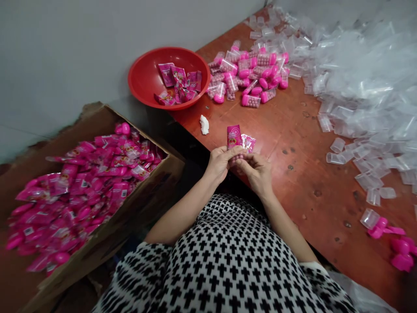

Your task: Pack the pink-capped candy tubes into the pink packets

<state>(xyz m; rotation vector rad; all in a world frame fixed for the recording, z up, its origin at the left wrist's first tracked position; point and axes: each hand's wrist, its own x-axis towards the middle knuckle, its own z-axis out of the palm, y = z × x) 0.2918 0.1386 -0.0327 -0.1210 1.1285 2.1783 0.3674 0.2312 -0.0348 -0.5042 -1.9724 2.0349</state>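
My left hand [220, 161] and my right hand [257, 171] meet over the near edge of the brown table [293, 143], fingers pinched together. Between them they hold a pink printed packet [233, 135] standing upright, with a small clear-and-pink wrapper [248, 142] beside it. A small tube of pink balls seems tucked under the fingers, mostly hidden.
A red bowl [146, 78] with pink packets sits at the table's far left. Filled pink-capped tubes [250, 76] are heaped behind. Empty clear tubes [365, 87] cover the right side. Pink caps [399, 250] lie near right. A cardboard box [156, 191] of packed pink items stands left. A white scrap [204, 124] lies nearby.
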